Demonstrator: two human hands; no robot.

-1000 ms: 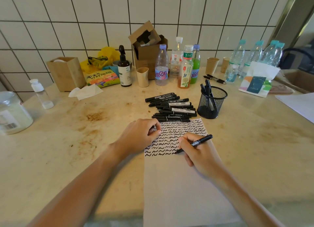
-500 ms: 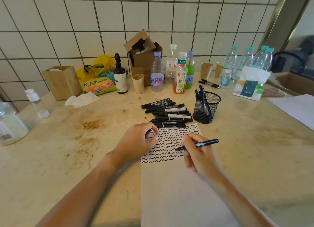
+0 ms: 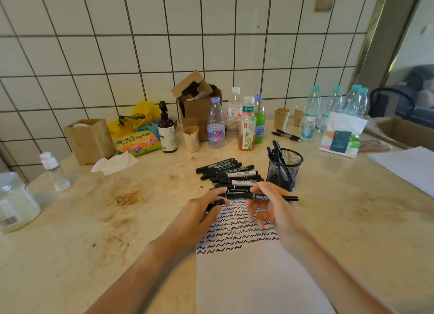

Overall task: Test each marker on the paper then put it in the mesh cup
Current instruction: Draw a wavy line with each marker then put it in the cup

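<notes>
We count eight plastic bottles along the far wall, four clustered mid-desk [image 3: 216, 125] and four at right [image 3: 311, 106], three paper cups [image 3: 191, 138], one mesh cup [image 3: 285, 168] and one sheet of paper [image 3: 246, 278].

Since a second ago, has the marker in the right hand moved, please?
Yes. The marker has lifted off the squiggles on the paper, away from the person, toward the pile of markers beside the mesh cup.
</notes>
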